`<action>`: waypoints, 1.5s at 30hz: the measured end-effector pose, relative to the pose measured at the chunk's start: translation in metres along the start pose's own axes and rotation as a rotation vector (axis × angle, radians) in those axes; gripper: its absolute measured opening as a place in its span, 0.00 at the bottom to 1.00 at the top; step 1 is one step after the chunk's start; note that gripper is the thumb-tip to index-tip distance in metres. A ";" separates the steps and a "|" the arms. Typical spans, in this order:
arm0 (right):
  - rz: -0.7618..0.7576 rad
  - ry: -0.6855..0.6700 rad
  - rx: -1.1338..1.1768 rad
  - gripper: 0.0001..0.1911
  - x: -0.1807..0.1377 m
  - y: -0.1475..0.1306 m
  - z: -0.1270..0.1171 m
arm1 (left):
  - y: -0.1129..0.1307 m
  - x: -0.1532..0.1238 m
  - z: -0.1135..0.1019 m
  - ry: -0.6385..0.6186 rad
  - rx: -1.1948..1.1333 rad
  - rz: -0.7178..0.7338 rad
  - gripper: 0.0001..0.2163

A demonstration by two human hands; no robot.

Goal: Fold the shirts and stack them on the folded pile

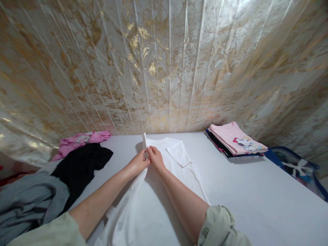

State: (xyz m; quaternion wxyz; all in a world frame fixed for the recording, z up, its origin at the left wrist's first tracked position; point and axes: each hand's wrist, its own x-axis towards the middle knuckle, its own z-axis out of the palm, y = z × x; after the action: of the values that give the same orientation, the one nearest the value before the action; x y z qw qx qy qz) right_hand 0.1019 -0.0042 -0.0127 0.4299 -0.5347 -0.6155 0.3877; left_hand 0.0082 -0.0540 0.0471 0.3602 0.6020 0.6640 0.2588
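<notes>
A white T-shirt lies lengthwise in front of me on a white surface. One short sleeve is spread flat toward the right. My left hand and my right hand meet at the shirt's left side near its far end. The fingers of both hands are pinched on the fabric there, lifting that edge a little off the surface. Below my left forearm, the lifted edge runs toward me in loose folds. The shirt's near end passes out of view at the bottom.
On the left lie a crumpled pink garment, a black garment and a grey one. A folded stack topped by a pink shirt sits at the back right. Beside it is a blue-edged bag. A gold-patterned curtain hangs behind.
</notes>
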 end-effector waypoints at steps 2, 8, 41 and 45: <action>0.040 0.026 -0.058 0.24 0.004 0.002 -0.005 | -0.002 -0.003 0.006 -0.033 0.031 0.044 0.25; -0.024 0.041 -0.254 0.32 0.002 0.009 -0.014 | -0.019 -0.029 0.009 -0.056 0.185 0.148 0.24; -0.063 -0.231 -0.719 0.23 0.017 -0.003 -0.036 | 0.000 -0.126 0.006 -0.446 0.070 0.083 0.14; -0.055 -0.214 -0.681 0.27 0.018 0.004 -0.036 | -0.017 -0.066 -0.018 -0.167 0.114 0.145 0.09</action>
State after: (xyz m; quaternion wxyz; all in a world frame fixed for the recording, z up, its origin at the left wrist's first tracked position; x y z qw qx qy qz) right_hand 0.1365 0.0149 -0.0025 0.1705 -0.5869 -0.7651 0.2025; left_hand -0.0150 -0.1198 0.0555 0.3597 0.6875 0.6000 0.1950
